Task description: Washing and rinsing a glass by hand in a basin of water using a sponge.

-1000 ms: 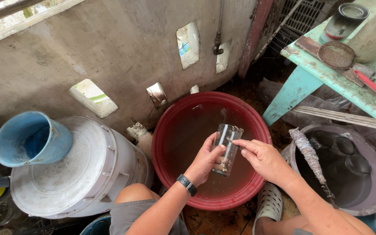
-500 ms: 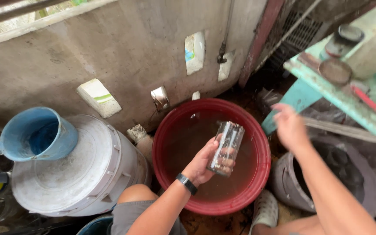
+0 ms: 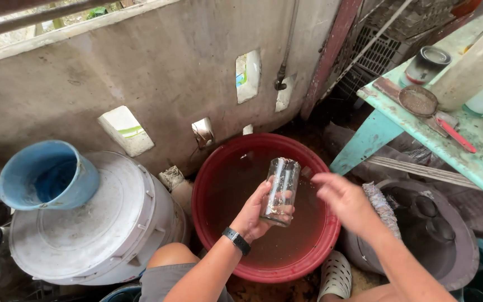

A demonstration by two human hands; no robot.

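My left hand [image 3: 255, 212] grips a clear drinking glass [image 3: 281, 190] and holds it upright over a round red basin [image 3: 208, 184] that has murky water in it. A dark watch sits on that wrist. My right hand [image 3: 345, 198] hovers just right of the glass, fingers apart, blurred, holding nothing. Both hands are above the basin's right half.
A white lidded bucket [image 3: 85, 229] with a blue scoop jug [image 3: 46, 176] on it stands at the left. A turquoise table [image 3: 476, 151] with a tin, a strainer and bottles is at the right. A dark tub [image 3: 426, 235] lies beside the basin. A concrete wall [image 3: 141, 67] rises behind.
My right hand left the glass, swung up to the right toward the table, and has come back down beside the glass. The left hand kept the glass and turned it more upright.
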